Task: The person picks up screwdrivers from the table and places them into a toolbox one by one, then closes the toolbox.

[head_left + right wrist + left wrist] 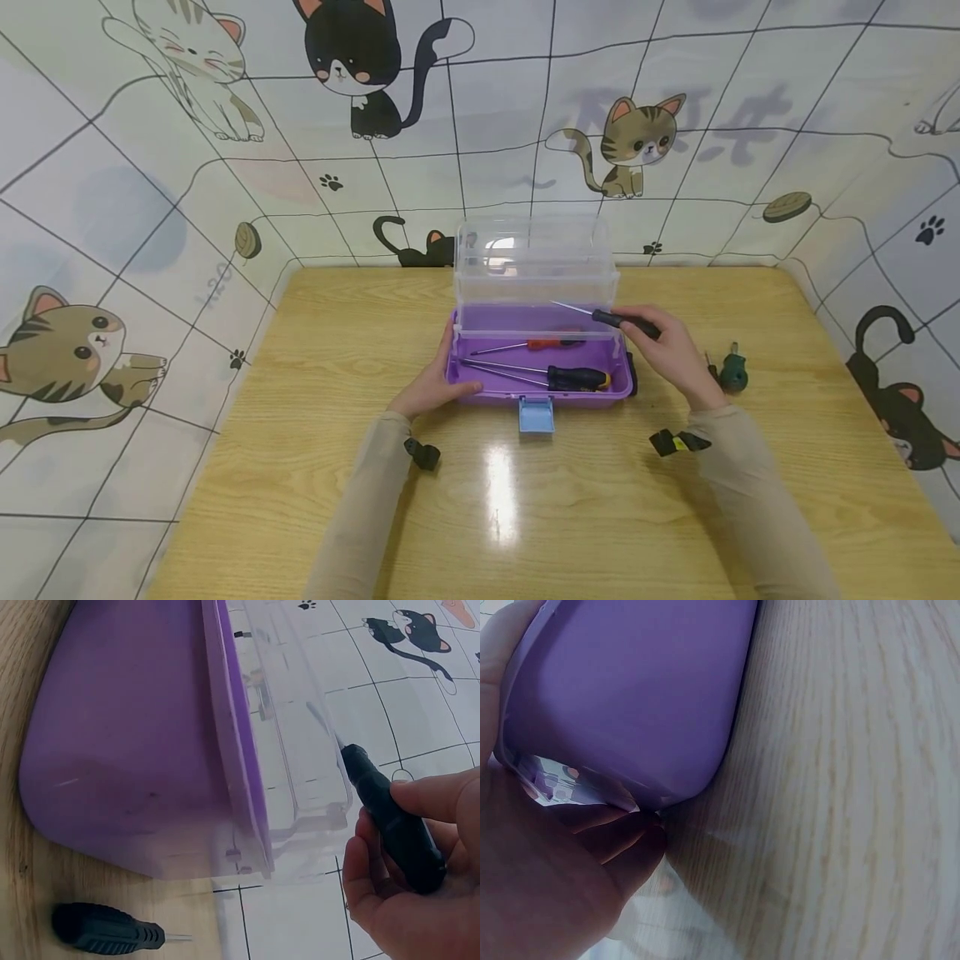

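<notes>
A purple toolbox (495, 398) stands on the table with its clear lid (536, 279) raised at the back. My left hand (431, 385) grips its left end, thumb over the front rim; in the left wrist view the fingers (622, 851) bend round the box's corner. My right hand (671, 354) holds a screwdriver (394, 825) by its black handle, above the box's right side, its thin shaft pointing left in front of the lid. Inside lie a red-handled screwdriver (543, 343) and a larger black-and-yellow handle (577, 379), with two long shafts reaching left.
A green stubby screwdriver (733, 372) stands on the table right of the box, with a small dark tool (711, 367) beside it. The right wrist view shows a black-handled screwdriver (109, 928) near the box. A blue latch (536, 416) hangs at the front. Cat-patterned cloth (495, 125) surrounds the table.
</notes>
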`<action>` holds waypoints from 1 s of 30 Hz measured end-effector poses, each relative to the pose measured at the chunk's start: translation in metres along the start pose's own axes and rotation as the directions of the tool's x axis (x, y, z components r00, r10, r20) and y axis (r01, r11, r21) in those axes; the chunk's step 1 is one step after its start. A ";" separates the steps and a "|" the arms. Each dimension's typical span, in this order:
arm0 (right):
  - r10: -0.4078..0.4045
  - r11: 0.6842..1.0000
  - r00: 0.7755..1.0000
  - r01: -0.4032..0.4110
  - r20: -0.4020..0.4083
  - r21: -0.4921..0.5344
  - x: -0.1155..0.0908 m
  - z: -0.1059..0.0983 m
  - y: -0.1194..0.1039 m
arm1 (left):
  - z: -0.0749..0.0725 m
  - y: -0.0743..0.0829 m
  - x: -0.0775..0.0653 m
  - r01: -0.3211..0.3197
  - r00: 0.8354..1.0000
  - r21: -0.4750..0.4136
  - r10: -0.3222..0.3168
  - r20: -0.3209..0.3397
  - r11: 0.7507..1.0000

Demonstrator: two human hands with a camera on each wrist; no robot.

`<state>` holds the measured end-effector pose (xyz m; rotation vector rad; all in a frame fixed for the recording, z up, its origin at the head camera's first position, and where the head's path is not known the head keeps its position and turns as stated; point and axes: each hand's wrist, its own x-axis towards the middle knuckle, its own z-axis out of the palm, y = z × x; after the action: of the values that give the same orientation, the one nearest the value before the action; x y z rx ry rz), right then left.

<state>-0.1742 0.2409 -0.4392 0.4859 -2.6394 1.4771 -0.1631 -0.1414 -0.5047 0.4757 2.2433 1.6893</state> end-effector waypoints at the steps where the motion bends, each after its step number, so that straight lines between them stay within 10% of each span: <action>1: -0.002 1.000 1.000 0.002 0.004 -0.002 0.001 0.000 -0.001 | 0.000 0.000 0.000 -0.002 1.000 0.002 0.002 0.001 1.000; 21: 0.014 0.999 0.996 -0.018 0.093 0.038 0.019 0.011 -0.061 | 0.000 -0.001 0.000 0.014 1.000 0.041 -0.014 -0.008 0.999; 30: -0.021 0.999 0.997 0.017 0.072 0.049 0.032 0.022 -0.044 | 0.001 0.000 -0.001 0.015 1.000 0.034 -0.014 -0.012 0.999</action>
<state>-0.1886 0.1933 -0.4084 0.5781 -2.6509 1.5496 -0.1622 -0.1412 -0.5051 0.4571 2.2822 1.6534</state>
